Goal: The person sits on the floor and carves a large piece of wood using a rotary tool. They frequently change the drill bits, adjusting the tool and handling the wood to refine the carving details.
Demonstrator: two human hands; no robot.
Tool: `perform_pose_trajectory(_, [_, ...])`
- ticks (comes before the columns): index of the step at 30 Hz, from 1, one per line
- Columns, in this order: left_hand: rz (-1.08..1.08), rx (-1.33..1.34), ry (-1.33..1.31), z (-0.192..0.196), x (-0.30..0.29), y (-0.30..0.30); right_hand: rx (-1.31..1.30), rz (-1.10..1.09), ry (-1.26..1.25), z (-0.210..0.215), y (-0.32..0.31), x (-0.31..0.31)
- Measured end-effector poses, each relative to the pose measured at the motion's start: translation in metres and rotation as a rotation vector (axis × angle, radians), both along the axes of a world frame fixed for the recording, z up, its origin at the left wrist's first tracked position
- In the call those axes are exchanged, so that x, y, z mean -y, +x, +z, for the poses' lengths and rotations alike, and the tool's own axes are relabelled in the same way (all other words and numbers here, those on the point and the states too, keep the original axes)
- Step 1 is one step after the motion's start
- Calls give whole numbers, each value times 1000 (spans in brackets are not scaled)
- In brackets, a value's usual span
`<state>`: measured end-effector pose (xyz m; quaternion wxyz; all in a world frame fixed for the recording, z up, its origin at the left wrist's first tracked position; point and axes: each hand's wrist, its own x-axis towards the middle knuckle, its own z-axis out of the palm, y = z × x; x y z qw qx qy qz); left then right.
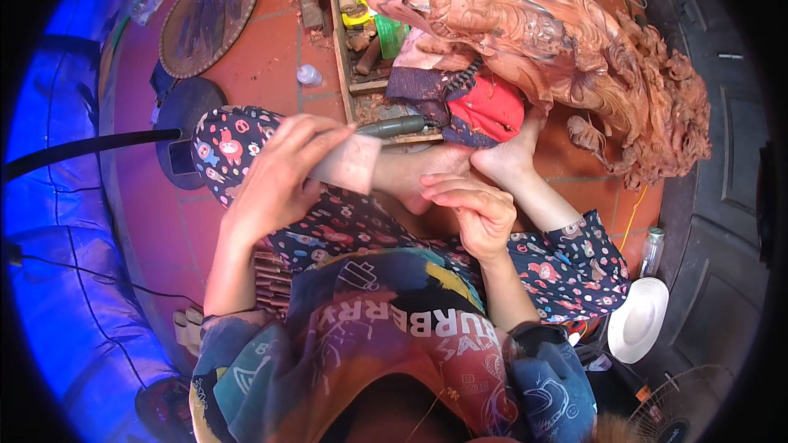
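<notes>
My left hand (pixel 283 166) is closed on a pale, flat rectangular piece (pixel 358 166), its fingers over one end and the other end jutting to the right. The piece looks like a worn scrap of sandpaper, though its surface is too blurred to be sure. My right hand (pixel 478 212) hovers just right of it above my crossed legs, fingers loosely bent, with nothing visible in them. Beyond both hands lies a large reddish-brown wood carving (pixel 566 49), resting on a red and dark cloth bundle (pixel 488 107). A grey rotary handpiece (pixel 392 126) with a coiled black cable end sits beside the cloth.
A wooden box (pixel 343 66) with tools and a yellow tape measure stands ahead. Far left lies a round woven tray (pixel 209 20) of chisels. A black lamp base (pixel 193 131), a small bottle (pixel 309 75), a white oval dish (pixel 639 320) and a fan (pixel 685 410) are around me.
</notes>
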<state>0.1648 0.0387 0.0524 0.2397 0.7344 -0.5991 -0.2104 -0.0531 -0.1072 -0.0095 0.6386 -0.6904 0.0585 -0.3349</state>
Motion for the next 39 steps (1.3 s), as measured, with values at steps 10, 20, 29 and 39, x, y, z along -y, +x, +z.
perform_pose_trajectory(10, [82,59,-1,1,-6,1,-72,-19,28,4,0,-2])
perform_pose_trajectory(20, [109,35,-22,-2,-4,2,-61,-39,18,2,-4,-4])
perform_pose_trajectory(29, [456,378,-81,-19,-34,120,-88,-57,20,6,-3,-3])
perform_pose_trajectory(39, [680,542,540,-179,-120,301,-173,-62,24,6,-3,-7])
